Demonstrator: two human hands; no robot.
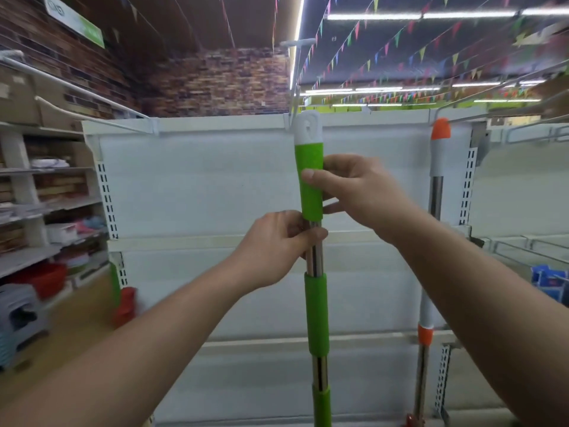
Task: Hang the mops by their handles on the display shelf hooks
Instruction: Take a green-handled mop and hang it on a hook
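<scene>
**Green mop at shelf rail, both hands on handle**

Head view.
- Green mop (309, 180): upright at the centre of the scene, in front of the white back panel of the display shelf (200, 180). Its white eyelet cap (308, 126) sits at the top rail, just beside a wire hook (294, 84). Whether the eyelet is on the hook cannot be told.
- Right hand (360, 192): thumb across the front of the upper green grip, fingers wrapped behind it, holding.
- Left hand (274, 248): just below, fingers and thumb curled round the bare steel shaft between two green sleeves.
- Orange mop (441, 129): to the right, upright against the same panel, cap at rail height.
- Side shelving (27, 257): far left, stocked, blurred.
- Grey stool (21, 312): near left, on the floor.
</scene>
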